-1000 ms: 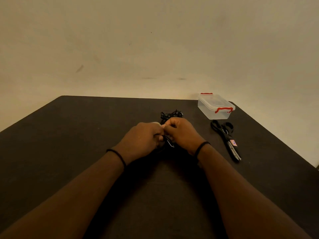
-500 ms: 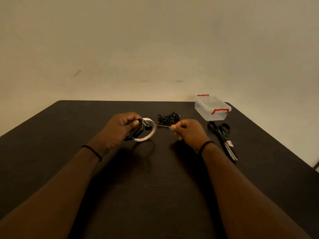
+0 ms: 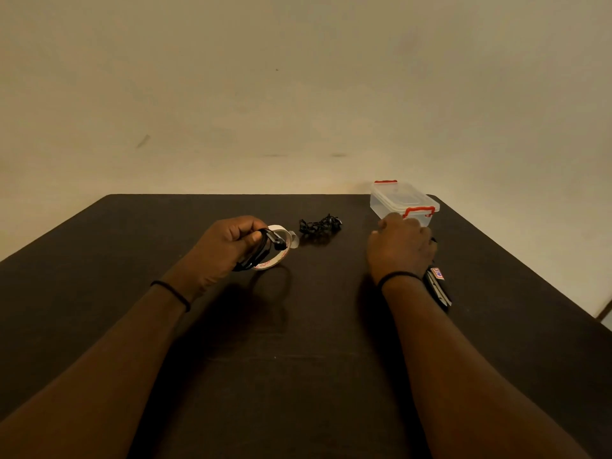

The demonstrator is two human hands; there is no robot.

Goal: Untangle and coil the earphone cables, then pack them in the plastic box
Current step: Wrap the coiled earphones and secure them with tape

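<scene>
- Dark, matte table (image 3: 298, 376) fills the lower half of the head view, its far edge meeting a plain beige wall (image 3: 298, 77).
- Both bare forearms reach in from the near edge, each with a thin black band at the wrist.
- Right hand (image 3: 402, 248) lies palm down over the handle end of the scissors (image 3: 438, 288), at the right of the table; its fingers bend downward out of sight behind the knuckles, so I cannot tell whether they have closed round the handles or only rest on them. Its fingertips reach just in front of the box.
- Left hand (image 3: 230, 245) is curled, thumb pressed against the forefinger, gripping a coiled black earphone cable (image 3: 261, 250) together with a roll of tape (image 3: 281, 248); the loops of cable hang below the fist and an earbud sticks out over the roll.
- Clear plastic box (image 3: 402, 202) with red clips stands at the far right corner of the table, its lid on.
- Scissors show only their closed blades and a small label past the right wrist, pointing toward the near right.
- Tape roll is whitish with reddish print, a short loose end sticking out on its far side.
- Tangled earphone cable (image 3: 319, 225), a small black knot, lies on the table between the two hands, near the tape roll and well apart from the box.
</scene>
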